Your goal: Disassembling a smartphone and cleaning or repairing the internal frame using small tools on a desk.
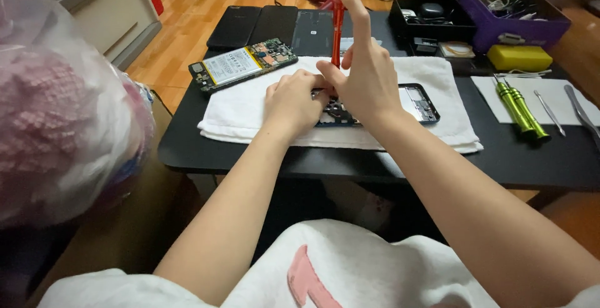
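Centrally, the right hand (pixel 365 74) pinches a red screwdriver (pixel 337 27) held upright, its tip down on an opened phone frame (pixel 420 103) lying on a white towel (pixel 250 105). Just at nine o'clock of it, the left hand (pixel 292 100) presses closed fingers on the frame, while a battery-and-board assembly (pixel 242 64) lies at ten o'clock and two green screwdrivers (pixel 520 109) at three o'clock on the black table (pixel 537 158)

Bare forearms, no sleeves reaching the wrists; white top with a pink mark at the chest.
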